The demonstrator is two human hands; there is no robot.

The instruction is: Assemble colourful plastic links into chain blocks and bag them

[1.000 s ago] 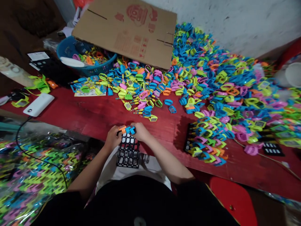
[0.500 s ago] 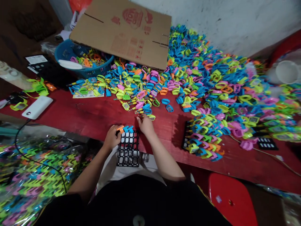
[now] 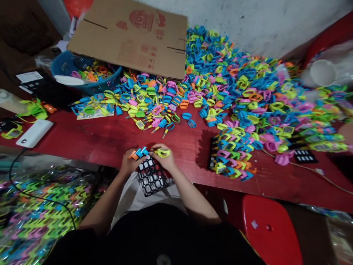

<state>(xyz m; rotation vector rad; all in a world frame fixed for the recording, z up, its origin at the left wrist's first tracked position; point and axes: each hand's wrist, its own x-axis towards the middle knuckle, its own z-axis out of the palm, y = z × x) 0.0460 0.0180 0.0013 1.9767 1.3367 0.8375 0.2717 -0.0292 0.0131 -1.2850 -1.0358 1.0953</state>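
My left hand (image 3: pixel 128 164) is closed on the upper left edge of a black plastic grid tray (image 3: pixel 151 180), which is tilted over my lap at the table's edge. Orange (image 3: pixel 134 154) and blue toy watches (image 3: pixel 142 151) stand along the tray's top row by my left fingers. A yellow-green toy watch (image 3: pixel 163 153) is pinched in my right hand (image 3: pixel 166 160), close to the tray's upper right corner. Whether its stem touches the tray I cannot tell. The other cells in view hold no watches.
Behind, a large heap of toy watches (image 3: pixel 220 79) covers the red table (image 3: pixel 104 138). A cardboard box (image 3: pixel 129 36) partly covers a blue basket (image 3: pixel 102 85). On the right stand a filled tray (image 3: pixel 211 154) and a red stool (image 3: pixel 273 228). A white power bank (image 3: pixel 35 133) lies left.
My right hand has come back from the pile's front edge to the tray with the yellow-green toy watch. The tray has turned and tilted. The camera view has shifted slightly right.
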